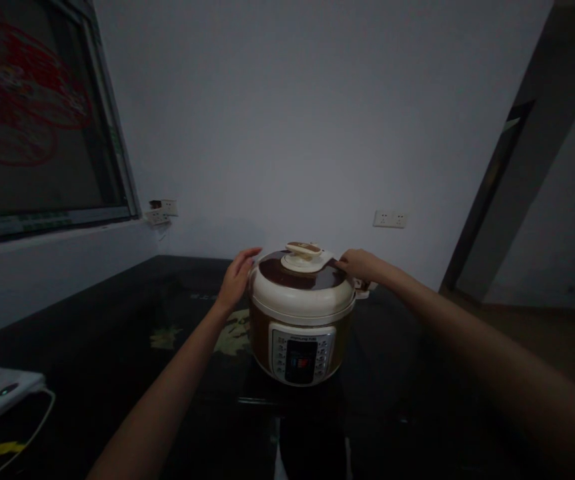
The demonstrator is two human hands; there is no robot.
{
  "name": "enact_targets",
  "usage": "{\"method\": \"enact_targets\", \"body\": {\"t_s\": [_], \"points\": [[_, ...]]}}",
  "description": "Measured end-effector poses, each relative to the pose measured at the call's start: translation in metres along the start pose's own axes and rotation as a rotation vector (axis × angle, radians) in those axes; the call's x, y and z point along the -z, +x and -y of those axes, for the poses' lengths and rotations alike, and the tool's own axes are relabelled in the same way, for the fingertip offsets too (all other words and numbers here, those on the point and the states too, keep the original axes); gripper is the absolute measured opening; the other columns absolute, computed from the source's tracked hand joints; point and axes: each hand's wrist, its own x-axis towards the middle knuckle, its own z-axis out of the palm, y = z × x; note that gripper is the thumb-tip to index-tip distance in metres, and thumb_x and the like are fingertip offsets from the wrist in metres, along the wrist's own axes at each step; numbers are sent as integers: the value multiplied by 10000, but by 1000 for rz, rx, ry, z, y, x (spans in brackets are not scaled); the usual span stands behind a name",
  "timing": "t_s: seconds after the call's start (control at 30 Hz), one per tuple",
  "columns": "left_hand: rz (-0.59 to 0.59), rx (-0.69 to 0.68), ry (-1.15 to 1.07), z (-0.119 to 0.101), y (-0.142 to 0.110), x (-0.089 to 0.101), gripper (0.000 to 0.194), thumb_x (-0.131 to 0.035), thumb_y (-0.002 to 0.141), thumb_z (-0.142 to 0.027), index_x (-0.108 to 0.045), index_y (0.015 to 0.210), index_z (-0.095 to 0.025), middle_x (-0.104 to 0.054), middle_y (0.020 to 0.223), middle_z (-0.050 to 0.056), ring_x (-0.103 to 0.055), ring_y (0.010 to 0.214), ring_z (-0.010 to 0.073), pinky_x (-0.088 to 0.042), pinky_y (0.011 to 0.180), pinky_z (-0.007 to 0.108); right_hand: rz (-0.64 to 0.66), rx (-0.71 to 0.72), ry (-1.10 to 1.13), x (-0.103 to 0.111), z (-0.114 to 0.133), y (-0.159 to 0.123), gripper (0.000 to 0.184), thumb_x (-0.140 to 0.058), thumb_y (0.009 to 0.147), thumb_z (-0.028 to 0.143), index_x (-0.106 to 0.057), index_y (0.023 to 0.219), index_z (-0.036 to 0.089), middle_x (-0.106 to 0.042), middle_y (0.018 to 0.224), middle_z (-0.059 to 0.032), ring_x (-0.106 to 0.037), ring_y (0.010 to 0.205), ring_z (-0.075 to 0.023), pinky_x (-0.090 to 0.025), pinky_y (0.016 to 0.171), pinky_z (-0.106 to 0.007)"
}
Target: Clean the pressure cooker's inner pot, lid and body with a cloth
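An electric pressure cooker (302,320) with a cream and brown lid stands upright on the black table, its control panel (301,359) facing me. On top of the lid is a cream handle (303,257). My left hand (237,277) rests along the lid's left side, fingers stretched out and slightly bent, holding nothing. At the right rear of the lid, my right hand (362,265) has its fingers curled and pressed together on a part hidden beneath them. The lid sits down on the cooker body.
A white device (5,390) with a cable lies on the glossy black table (142,360) at the left, beside a yellow scrap (5,449). Wall sockets (390,219) are behind the cooker. A window (42,120) is at the left, and a doorway (490,200) at the right.
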Motion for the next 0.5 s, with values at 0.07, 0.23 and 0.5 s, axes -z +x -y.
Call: {"method": "enact_targets", "body": {"t_s": [0.07, 0.23, 0.5], "points": [[-138, 90, -29, 16, 5, 7, 332, -424, 855, -343, -615, 1067, -173, -629, 1199, 101, -539, 1167, 222, -358, 1048, 382, -13, 20, -19, 13, 6, 2, 298, -481, 908, 277, -712, 1015, 123, -719, 1005, -187, -670, 960, -293, -487, 799, -367], [-222, 308, -120, 59, 0, 5, 340, -492, 782, -397, -649, 953, -148, -684, 1040, 117, -602, 1026, 256, -445, 919, 394, -55, 170, -30, 35, 46, 15, 423, -392, 958, 376, -534, 1299, 171, -599, 1284, -143, -559, 1164, -267, -439, 910, -347], [-227, 379, -297, 78, -12, -12, 454, -484, 745, -444, -641, 1048, -145, -688, 1049, 89, -631, 941, 223, -474, 823, 313, 18, 208, -131, 17, 93, 41, 496, -445, 901, 529, -517, 1313, 261, -588, 1237, -165, -624, 1022, -306, -478, 767, -367]]}}
